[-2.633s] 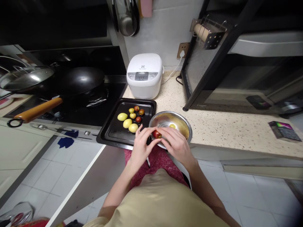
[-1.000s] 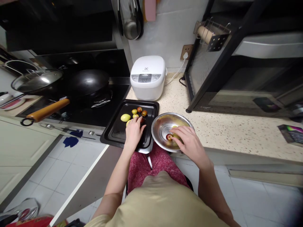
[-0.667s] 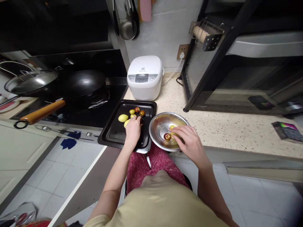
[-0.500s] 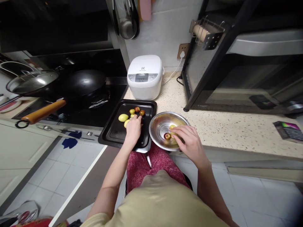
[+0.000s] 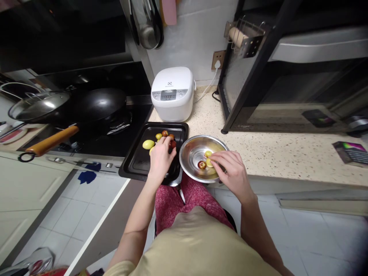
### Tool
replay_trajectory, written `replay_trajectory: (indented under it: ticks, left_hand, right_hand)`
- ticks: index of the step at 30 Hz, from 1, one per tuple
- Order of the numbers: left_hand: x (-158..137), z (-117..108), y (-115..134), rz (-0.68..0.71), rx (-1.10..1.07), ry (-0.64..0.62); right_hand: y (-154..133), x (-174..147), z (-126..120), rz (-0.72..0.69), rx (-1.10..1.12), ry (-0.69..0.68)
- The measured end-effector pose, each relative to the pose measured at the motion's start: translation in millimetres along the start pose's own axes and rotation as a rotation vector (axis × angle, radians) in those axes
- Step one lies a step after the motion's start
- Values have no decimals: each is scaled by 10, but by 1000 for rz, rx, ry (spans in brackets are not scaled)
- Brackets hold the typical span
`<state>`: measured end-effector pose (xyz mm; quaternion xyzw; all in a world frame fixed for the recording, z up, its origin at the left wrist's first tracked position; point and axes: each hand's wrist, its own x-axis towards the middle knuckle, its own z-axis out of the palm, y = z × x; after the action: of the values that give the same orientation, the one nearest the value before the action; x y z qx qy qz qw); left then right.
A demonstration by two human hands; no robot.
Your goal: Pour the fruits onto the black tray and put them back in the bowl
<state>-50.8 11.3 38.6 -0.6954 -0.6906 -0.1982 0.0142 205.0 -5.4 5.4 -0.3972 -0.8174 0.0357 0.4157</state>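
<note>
My left hand (image 5: 161, 158) reaches into a black baking tray (image 5: 137, 168), its thumb and fingers around a reddish-brown jujube (image 5: 173, 144). Next to it in the tray are other brown jujubes (image 5: 165, 133) and small yellow fruits (image 5: 158, 136). A larger oval yellow fruit (image 5: 148, 144) lies to their left. Inside the steel bowl (image 5: 188, 163), my right hand (image 5: 232, 170) pinches a yellow fruit (image 5: 209, 163) between thumb and fingertips. Beside that are a brown jujube (image 5: 201, 165) and another yellow fruit (image 5: 208, 154). My left palm hides part of the tray.
Behind the tray stands a white rice cooker (image 5: 172, 94). A wok (image 5: 97, 101) with a wooden handle and a lidded pan (image 5: 40, 105) sit on the stove at left. An oven on a black rack (image 5: 230, 111) and a small dark box (image 5: 350, 151) are on the right.
My left hand has shifted slightly, its thumb and fingers now around a brown jujube. My right hand stays in the bowl, where a second yellow fruit now shows. The view has turned a little.
</note>
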Motion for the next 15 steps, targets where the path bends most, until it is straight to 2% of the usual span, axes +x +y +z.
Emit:
replay_trajectory:
  ticks: [2,4,8,15]
  left_hand:
    - [-50,-54,112,100,-113,-18]
    - [-87,-48,227,196,-155,-109]
    - [-94,70,410,279,-12,-280]
    - [-18,217,525,371,161,-443]
  right_hand:
    - [15,2,11,-32,0,35]
    - [26,2,18,-48,-4,47]
    - [37,-20,9,-50,-3,54]
    - [51,-77,-28,-13,-6,69]
